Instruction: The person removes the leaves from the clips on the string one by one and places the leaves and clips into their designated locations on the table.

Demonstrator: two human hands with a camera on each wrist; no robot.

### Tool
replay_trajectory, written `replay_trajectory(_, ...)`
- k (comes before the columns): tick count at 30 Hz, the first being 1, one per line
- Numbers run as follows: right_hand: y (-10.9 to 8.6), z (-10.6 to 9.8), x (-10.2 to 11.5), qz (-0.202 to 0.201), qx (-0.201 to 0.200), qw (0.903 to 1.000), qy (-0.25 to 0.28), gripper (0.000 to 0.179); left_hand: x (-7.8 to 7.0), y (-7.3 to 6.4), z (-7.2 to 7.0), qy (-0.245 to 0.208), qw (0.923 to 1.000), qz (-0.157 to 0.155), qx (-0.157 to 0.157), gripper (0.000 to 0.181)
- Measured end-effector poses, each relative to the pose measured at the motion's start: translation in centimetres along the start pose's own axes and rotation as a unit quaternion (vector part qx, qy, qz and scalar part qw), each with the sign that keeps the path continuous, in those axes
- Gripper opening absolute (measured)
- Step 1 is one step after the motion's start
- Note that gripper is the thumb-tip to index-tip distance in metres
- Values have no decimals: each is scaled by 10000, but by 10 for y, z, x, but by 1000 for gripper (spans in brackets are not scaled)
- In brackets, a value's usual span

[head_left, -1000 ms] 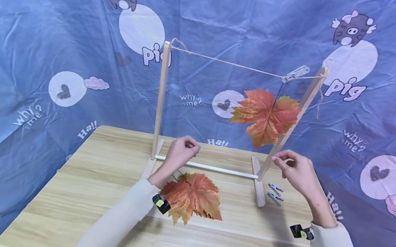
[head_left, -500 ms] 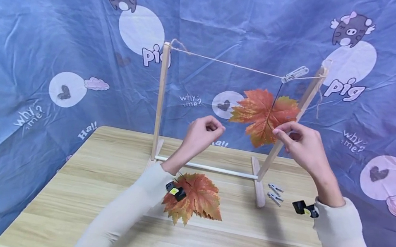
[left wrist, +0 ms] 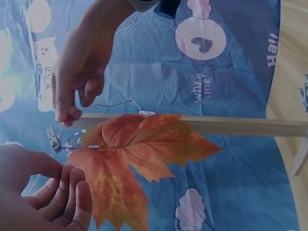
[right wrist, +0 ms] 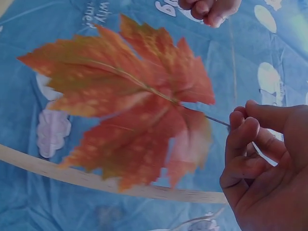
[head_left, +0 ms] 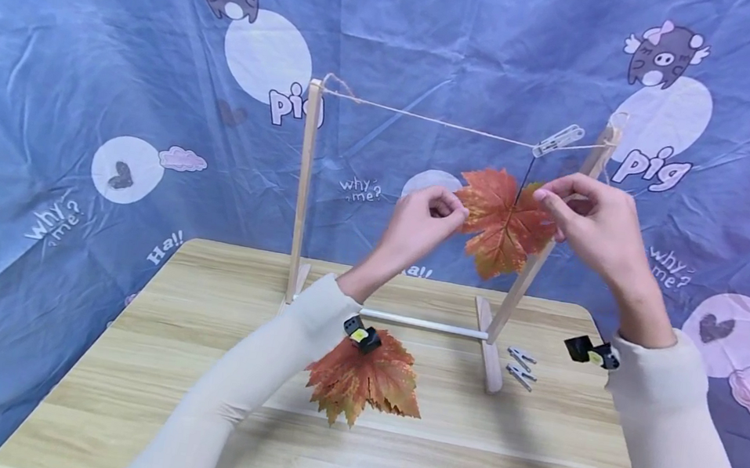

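**Reaching for the hung leaf**

Hovering either side of the hanging leaf (head_left: 504, 223), both hands are raised under the string (head_left: 432, 121). The left hand (head_left: 422, 224) has its fingers curled loosely with nothing between them; its grip is empty, the leaf's edge just beside its fingertips. The right hand (head_left: 593, 223) sits at the leaf's far edge, fingers bent near the thin stem (right wrist: 216, 120); whether its grip pinches the stem I cannot tell. Above the right hand, a clothespin (head_left: 558, 140) holds the stem to the string.

A tug on the leaf could, I judge, pull the stem out of the clothespin or tip the light wooden frame (head_left: 303, 193), whose right post already leans.

Below the hands, on the pale wooden tabletop (head_left: 117, 358), lie a second leaf (head_left: 366, 379) and spare clothespins (head_left: 521, 366). A blue cartoon-pig cloth (head_left: 84, 69) hangs behind.
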State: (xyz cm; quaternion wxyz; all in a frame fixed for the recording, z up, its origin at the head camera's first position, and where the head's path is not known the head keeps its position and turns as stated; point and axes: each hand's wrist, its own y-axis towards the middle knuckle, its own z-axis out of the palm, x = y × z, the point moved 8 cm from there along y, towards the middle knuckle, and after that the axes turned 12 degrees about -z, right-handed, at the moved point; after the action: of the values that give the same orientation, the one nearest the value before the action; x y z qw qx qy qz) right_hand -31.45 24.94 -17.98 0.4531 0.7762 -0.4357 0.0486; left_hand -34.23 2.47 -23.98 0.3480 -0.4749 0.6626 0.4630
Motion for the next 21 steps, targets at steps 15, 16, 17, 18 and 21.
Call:
replay_trajectory(15,39,-38,11,-17,-524,9977,424,10,-43,22,18,-164,9997,147,130,10)
replay_trajectory(16,41,-40,11,20,-543,9976,433,12,-45,24,20,-155,9997,135,134,10)
replay_trajectory(17,43,-42,11,37,-565,9974,456,15,-47,25,22,-147,9997,115,141,10)
replay_trajectory(18,44,-44,10,92,-554,9974,451,16,-50,27,24,-132,9998,83,141,10)
replay_trajectory(21,50,-46,7,271,-433,9982,320,25,-57,31,28,-67,9998,109,123,10)
